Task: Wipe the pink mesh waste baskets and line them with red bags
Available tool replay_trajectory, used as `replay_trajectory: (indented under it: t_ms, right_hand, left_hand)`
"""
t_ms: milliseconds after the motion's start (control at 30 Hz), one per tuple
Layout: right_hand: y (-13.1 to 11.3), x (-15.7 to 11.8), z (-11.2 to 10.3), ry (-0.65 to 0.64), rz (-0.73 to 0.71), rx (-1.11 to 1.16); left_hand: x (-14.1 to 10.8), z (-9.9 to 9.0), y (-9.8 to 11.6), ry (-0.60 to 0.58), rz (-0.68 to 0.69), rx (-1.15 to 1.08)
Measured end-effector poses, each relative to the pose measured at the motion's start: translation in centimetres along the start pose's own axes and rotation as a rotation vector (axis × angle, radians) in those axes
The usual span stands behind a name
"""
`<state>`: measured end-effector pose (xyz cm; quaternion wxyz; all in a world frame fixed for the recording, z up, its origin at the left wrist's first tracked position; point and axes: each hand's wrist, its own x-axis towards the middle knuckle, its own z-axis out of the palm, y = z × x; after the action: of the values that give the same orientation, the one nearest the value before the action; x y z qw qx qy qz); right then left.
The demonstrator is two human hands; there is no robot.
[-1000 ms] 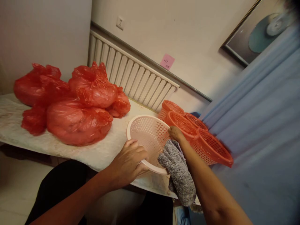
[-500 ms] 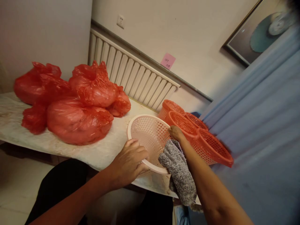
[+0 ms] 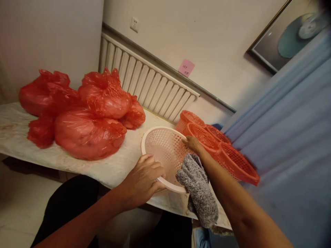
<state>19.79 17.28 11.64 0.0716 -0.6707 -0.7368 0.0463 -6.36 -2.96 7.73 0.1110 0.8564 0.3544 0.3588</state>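
Note:
A pale pink perforated plastic basket [image 3: 165, 155] stands tilted on the white-covered table, its round mouth facing me. My left hand [image 3: 148, 177] is closed round the near left part of its rim, fingers over the edge. At the far right side of the rim, my right hand [image 3: 192, 144] grips the edge, its fingers partly hidden. A grey speckled cloth [image 3: 199, 191] hangs over the basket's near right rim, below my right forearm. Nothing shows inside the basket apart from small dark specks.
Several knotted red plastic bags [image 3: 89, 134], full, sit on the left of the table [image 3: 111, 174]. Orange-red baskets [image 3: 204, 136] stand close together at the right, before a blue curtain [image 3: 292, 137]. A white radiator [image 3: 147, 79] runs along the wall behind.
My right hand has shifted slightly left along the basket's rim. The basket and my left hand stay almost where they were, and the view has moved a little.

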Motion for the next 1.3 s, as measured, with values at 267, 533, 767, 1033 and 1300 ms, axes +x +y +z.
replay_trajectory:
  t_ms: [267, 533, 767, 1033, 1300]
  right_hand:
    - [-0.2, 1.7, 0.4, -0.006, 0.027, -0.210]
    - [-0.1, 1.4, 0.6, -0.061, 0.007, -0.242]
    - [-0.2, 0.8, 0.4, -0.062, 0.001, -0.237]
    - [-0.6, 1.0, 0.2, -0.071, 0.006, -0.253]
    - [-0.8, 0.6, 0.0, -0.082, -0.005, -0.250]
  left_hand:
    - [0.0, 0.2, 0.1, 0.007, -0.003, 0.004]
    - [0.2, 0.3, 0.0, 0.004, -0.004, 0.016]
    - [0.1, 0.4, -0.1, 0.011, 0.010, 0.024]
    - [0.1, 0.4, 0.1, 0.009, 0.005, 0.014]
    - [0.1, 0.3, 0.0, 0.012, 0.008, 0.018]
